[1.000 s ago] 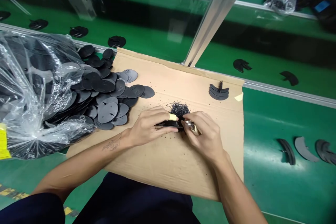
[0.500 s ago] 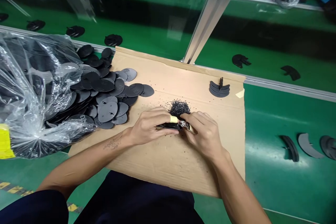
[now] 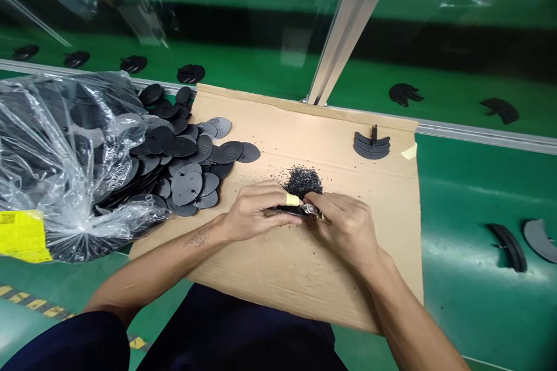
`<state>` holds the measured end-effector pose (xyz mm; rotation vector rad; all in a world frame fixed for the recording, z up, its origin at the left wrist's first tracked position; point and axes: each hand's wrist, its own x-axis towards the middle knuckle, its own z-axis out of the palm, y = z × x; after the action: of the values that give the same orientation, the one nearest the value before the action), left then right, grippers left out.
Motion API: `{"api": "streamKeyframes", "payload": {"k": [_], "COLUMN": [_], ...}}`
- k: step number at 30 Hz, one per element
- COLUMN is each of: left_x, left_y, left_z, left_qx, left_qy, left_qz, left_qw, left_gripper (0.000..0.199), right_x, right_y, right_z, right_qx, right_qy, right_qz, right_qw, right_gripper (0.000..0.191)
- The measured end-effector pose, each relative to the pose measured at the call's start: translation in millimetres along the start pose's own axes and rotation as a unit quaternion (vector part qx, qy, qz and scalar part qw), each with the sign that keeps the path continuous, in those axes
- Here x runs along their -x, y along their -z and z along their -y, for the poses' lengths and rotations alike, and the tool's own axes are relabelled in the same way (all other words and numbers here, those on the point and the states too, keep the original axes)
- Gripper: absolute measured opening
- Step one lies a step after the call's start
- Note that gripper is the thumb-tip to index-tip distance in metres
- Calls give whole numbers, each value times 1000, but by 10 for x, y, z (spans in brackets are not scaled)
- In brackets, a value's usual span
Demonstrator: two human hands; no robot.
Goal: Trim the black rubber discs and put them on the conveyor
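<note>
My left hand (image 3: 257,211) pinches a thin black plastic disc (image 3: 290,209), mostly hidden by the fingers; a yellow wrap covers one fingertip. My right hand (image 3: 348,221) is closed around small metal cutting pliers (image 3: 310,209), whose jaws are at the disc's right edge. I cannot tell whether the jaws touch it. Just beyond both hands lies a heap of black plastic bits (image 3: 303,181) on the cardboard sheet (image 3: 270,278). To the left spreads a pile of black oval discs (image 3: 187,185), spilling from a clear plastic bag (image 3: 65,156).
A curved black part (image 3: 372,146) rests at the cardboard's far right. Behind stands a metal post (image 3: 343,29) with a rail along the green table (image 3: 461,185). More curved black pieces (image 3: 508,246) lie on the right. A yellow label (image 3: 24,236) is on the bag.
The whole view has shifted slightly, so things appear a little further right. Both hands keep their hold on the disc and the pliers, with hardly any movement relative to the cardboard.
</note>
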<state>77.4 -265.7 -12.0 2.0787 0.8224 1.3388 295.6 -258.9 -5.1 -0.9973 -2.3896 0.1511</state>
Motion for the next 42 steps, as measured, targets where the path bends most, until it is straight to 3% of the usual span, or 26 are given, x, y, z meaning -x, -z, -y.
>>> {"api": "streamKeyframes", "payload": {"k": [9,13,17,19,23,26,29,32,36,42], "left_x": [-76,-45,3,7,-4,0,-4,-23,-35,4], "left_y": [36,23,33,61,140,174,167,138,94,57], "left_z": [-4,12,2,11,75,121,115,59,-9,-7], "left_qx": [-99,-92,-3,-5,-169,-229,-185,-100,-42,-25], "left_qy": [-41,12,100,83,-11,-36,-16,0,9,10], "left_qz": [5,-33,-92,-64,56,97,87,62,48,47], "left_qw": [994,995,991,994,984,968,979,993,998,999], "left_gripper": [18,18,24,22,15,26,27,24,22,20], "right_x": [-52,-84,-91,-80,-56,-70,-93,-91,-51,-26], "right_y": [-38,-12,61,61,21,45,104,104,3,-26], "right_z": [-27,-13,29,43,64,75,50,-11,-63,-33], "right_qx": [86,-52,-212,-181,-40,-133,-257,-176,-20,3], "right_qy": [-16,-56,-95,-58,24,24,-32,-69,-14,-5], "right_qz": [-11,-11,-18,-49,-70,-51,-70,-110,-73,-45], "right_qw": [996,997,973,981,996,990,963,976,997,999], "right_gripper": [23,21,15,12,28,22,14,18,29,28]}}
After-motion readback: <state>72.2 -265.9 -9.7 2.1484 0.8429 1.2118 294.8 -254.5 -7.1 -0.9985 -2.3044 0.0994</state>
